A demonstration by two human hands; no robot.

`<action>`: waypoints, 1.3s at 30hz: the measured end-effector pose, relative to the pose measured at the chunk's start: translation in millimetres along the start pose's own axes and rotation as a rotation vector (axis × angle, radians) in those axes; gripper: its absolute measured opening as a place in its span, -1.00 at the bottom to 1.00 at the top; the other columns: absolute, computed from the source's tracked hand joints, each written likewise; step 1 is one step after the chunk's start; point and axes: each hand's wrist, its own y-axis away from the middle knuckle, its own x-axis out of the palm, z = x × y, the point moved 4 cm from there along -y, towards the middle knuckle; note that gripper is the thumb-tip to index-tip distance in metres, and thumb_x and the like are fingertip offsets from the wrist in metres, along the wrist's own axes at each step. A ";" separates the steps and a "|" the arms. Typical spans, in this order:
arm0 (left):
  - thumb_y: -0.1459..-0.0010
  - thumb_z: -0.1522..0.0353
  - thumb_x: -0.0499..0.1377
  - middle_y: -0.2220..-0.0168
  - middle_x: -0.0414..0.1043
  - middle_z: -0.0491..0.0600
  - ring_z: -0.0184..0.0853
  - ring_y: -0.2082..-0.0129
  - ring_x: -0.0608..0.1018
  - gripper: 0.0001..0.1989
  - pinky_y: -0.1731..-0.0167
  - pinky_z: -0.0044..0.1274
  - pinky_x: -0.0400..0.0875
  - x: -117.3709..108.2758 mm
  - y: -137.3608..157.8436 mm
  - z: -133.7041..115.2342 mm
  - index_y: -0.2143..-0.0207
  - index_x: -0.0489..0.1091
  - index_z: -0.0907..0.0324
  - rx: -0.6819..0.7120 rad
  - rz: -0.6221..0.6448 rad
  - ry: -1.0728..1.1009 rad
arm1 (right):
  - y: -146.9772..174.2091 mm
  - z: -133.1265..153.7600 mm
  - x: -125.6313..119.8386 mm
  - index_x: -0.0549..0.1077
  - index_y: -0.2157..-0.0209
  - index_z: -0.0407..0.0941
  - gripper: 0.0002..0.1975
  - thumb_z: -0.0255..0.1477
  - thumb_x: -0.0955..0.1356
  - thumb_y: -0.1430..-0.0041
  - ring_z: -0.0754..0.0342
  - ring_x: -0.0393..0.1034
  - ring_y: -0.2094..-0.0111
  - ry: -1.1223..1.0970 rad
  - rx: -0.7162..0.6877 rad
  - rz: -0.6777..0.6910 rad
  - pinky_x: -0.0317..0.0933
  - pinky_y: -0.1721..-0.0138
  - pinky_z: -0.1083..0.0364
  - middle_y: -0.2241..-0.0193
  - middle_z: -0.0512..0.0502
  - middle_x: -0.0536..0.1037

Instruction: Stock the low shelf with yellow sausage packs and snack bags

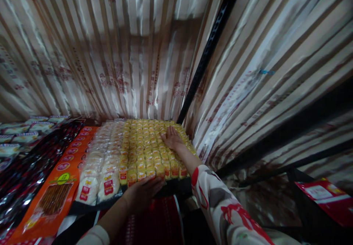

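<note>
Rows of small yellow wrapped snack packets [146, 145] fill the right end of a dark shelf. My right hand [172, 139] lies palm down on top of them toward the back, its fingers stretched out and together. At the front edge of the rows, my left hand [145, 193] rests with straight fingers against the nearest packets, seen from its back. Neither hand appears to grip anything. Left of the yellow rows stand clear-wrapped white snack packets [106, 184] with red labels.
Orange snack bags [59, 190], dark shiny packets [30, 178] and white-and-green packets [26, 137] line the shelf leftward. A black metal post [205, 59] rises at the back right corner. Corrugated printed sheeting [124, 53] covers the walls. A red packet [327, 197] sits lower right.
</note>
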 end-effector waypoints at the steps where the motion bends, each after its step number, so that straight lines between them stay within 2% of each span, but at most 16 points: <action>1: -0.22 0.22 -0.08 -0.28 0.00 -0.12 -0.30 -0.32 -0.21 -0.52 -0.26 -0.38 -0.35 0.5 0.5 -0.4 -0.15 0.22 0.17 -0.001 0.001 -0.003 | -1.5 -0.8 -1.5 -0.18 -0.27 -0.37 -0.21 -0.06 -0.10 -0.23 0.01 -0.43 -0.31 0.005 -0.005 -0.008 -0.49 -0.25 0.05 -0.31 -0.25 -0.24; 4: -0.23 0.24 -0.09 -0.29 -0.03 -0.12 -0.30 -0.32 -0.21 -0.52 -0.26 -0.38 -0.37 3.2 2.4 -1.9 -0.17 0.18 0.16 0.025 0.018 0.001 | -7.4 -7.4 -2.7 -0.20 -0.27 -0.37 -0.23 -0.08 -0.12 -0.24 0.02 -0.47 -0.31 0.014 0.016 -0.021 -0.51 -0.25 0.04 -0.31 -0.23 -0.27; 8: -0.25 0.24 -0.12 -0.29 -0.05 -0.11 -0.30 -0.31 -0.18 -0.51 -0.26 -0.37 -0.37 5.7 3.1 -2.2 -0.19 0.14 0.18 0.030 0.051 0.007 | -12.1 -14.6 4.2 -0.24 -0.28 -0.36 -0.24 -0.09 -0.10 -0.24 0.03 -0.51 -0.31 0.022 0.023 0.031 -0.51 -0.25 0.03 -0.31 -0.22 -0.29; 16: -0.27 0.22 -0.13 -0.31 -0.12 -0.08 -0.33 -0.31 -0.11 -0.47 -0.26 -0.43 -0.24 3.4 1.8 0.6 -0.23 0.03 0.26 0.025 0.093 0.074 | -24.6 -16.6 -1.9 -0.23 -0.28 -0.37 -0.24 -0.09 -0.10 -0.24 0.00 -0.45 -0.31 0.054 0.028 -0.059 -0.48 -0.25 0.04 -0.31 -0.23 -0.25; 22: -0.30 0.26 -0.17 -0.29 -0.07 -0.08 -0.37 -0.30 -0.08 -0.49 -0.26 -0.45 -0.20 -3.1 1.5 5.8 -0.24 0.00 0.29 0.019 0.089 0.128 | -30.2 -18.4 -2.2 -0.20 -0.27 -0.41 -0.25 -0.12 -0.09 -0.25 -0.01 -0.42 -0.31 0.054 0.009 -0.004 -0.44 -0.25 0.03 -0.30 -0.28 -0.22; 25: -0.30 0.26 -0.17 -0.28 -0.04 -0.08 -0.37 -0.29 -0.06 -0.49 -0.25 -0.46 -0.17 -4.1 1.6 5.9 -0.24 0.01 0.29 0.010 0.076 0.148 | -29.2 1.7 -4.2 -0.21 -0.28 -0.35 -0.27 -0.12 -0.08 -0.26 0.00 -0.46 -0.31 0.080 -0.029 -0.074 -0.47 -0.25 0.02 -0.31 -0.24 -0.25; 27: -0.29 0.26 -0.14 -0.28 -0.02 -0.07 -0.36 -0.29 -0.05 -0.48 -0.25 -0.46 -0.14 -4.9 1.7 6.0 -0.24 0.01 0.30 0.004 0.070 0.163 | -27.6 24.5 0.5 -0.23 -0.29 -0.29 -0.28 -0.10 -0.10 -0.26 0.02 -0.50 -0.31 0.088 -0.122 -0.098 -0.49 -0.25 0.02 -0.31 -0.18 -0.29; 30: -0.27 0.27 -0.10 -0.27 0.00 -0.07 -0.37 -0.29 -0.03 -0.48 -0.25 -0.47 -0.10 -5.7 2.3 7.1 -0.23 0.01 0.31 -0.012 0.074 0.188 | -23.8 53.8 14.7 -0.24 -0.29 -0.25 -0.28 -0.08 -0.14 -0.25 0.06 -0.49 -0.31 0.082 -0.248 -0.020 -0.49 -0.26 0.03 -0.32 -0.13 -0.29; 32: -0.27 0.27 -0.10 -0.26 0.04 -0.07 -0.37 -0.28 0.02 -0.49 -0.25 -0.46 -0.08 -5.1 3.0 7.3 -0.22 0.04 0.31 -0.008 0.080 0.206 | -21.2 63.4 19.5 -0.24 -0.29 -0.27 -0.28 -0.10 -0.13 -0.26 0.08 -0.50 -0.31 0.090 -0.271 0.023 -0.49 -0.26 0.03 -0.32 -0.14 -0.28; 36: -0.27 0.27 -0.08 -0.24 0.10 -0.03 -0.36 -0.24 0.11 -0.50 -0.24 -0.44 -0.01 -1.8 5.3 7.2 -0.19 0.11 0.32 0.004 0.061 0.233 | -18.9 81.2 7.9 -0.22 -0.29 -0.27 -0.30 -0.11 -0.10 -0.26 0.06 -0.52 -0.31 0.113 -0.281 -0.017 -0.52 -0.26 0.00 -0.31 -0.14 -0.30; 39: -0.26 0.27 -0.08 -0.25 0.08 -0.03 -0.35 -0.25 0.08 -0.52 -0.22 -0.45 0.02 0.0 7.2 6.8 -0.16 0.16 0.32 0.018 0.019 0.215 | -17.7 121.4 -1.8 -0.23 -0.29 -0.26 -0.30 -0.11 -0.12 -0.27 0.09 -0.52 -0.31 0.094 -0.421 -0.031 -0.53 -0.26 0.03 -0.32 -0.11 -0.31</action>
